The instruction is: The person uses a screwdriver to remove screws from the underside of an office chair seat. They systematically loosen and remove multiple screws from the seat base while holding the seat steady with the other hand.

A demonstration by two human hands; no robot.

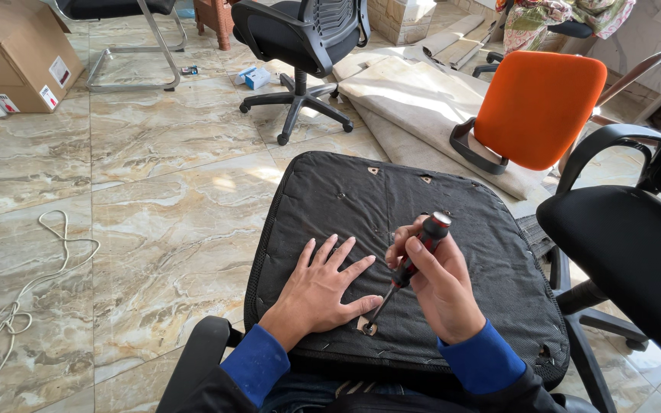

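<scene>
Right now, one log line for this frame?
left hand flat on seat cushion | right hand grips screwdriver | tip at near-edge hole

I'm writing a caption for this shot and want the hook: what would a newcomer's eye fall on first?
First the two hands in blue sleeves at bottom centre: the left hand lies flat on an upturned black seat cushion, while the right hand drives a red-and-black screwdriver into a hole near its front edge. Next, the bright orange chair back at upper right, against the marbled floor tiles.
</scene>
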